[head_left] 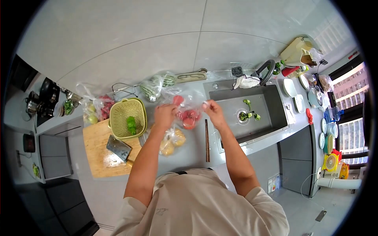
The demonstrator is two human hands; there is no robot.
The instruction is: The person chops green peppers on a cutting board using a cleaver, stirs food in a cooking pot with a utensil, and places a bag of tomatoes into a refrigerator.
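Light tan T-shirt point(201, 200), loose short sleeves point(268, 212), small dark squiggly mark point(160, 211) like writing on the front, soft wrinkles, thin black strip point(182, 172) by the bottom edge, bare forearms point(147, 165)

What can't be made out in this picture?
In the head view:
Exact count of red round items in the clear, crinkled plastic bag: hidden by overlap and film.
Bare left hand: fingertips hidden by its own back.
Dark lettering on the beige cloth shirt: too small to read.

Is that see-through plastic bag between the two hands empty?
No, it has things in it: round red produce shows through the clear plastic bag. I can't tell if it's full.
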